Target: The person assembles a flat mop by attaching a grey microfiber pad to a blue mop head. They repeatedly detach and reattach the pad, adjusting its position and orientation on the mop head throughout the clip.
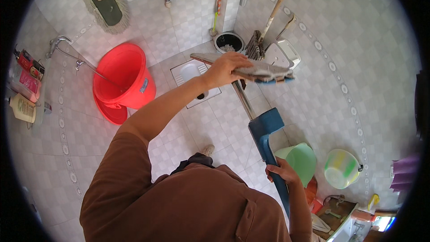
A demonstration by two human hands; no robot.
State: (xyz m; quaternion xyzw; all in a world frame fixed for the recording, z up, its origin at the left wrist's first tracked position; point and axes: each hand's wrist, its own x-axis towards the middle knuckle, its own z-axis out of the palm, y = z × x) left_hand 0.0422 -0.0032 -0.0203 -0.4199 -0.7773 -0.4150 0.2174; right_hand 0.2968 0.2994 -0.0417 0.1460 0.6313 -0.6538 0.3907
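- Tiled floor [210, 121] all around, possibly wet: a slip risk for the foot [207, 149] near centre while both arms are busy overhead-forward.
- Red bucket [123, 78] at ten o'clock, tilted on its lid: easily knocked by a swinging elbow.
- Flat mop [264, 121] running from centre toward five o'clock, blue handle section gripped by right hand [281, 171], fingers clenched around it; a loose grip could drop the pole onto the green basin [301, 159].
- Mop pad [251, 68] at twelve o'clock, held from above by left hand [226, 68], fingers curled over its edge; could pinch if the plate snaps flat.
- Squat toilet [191, 72] just below: a released pad could fall in.
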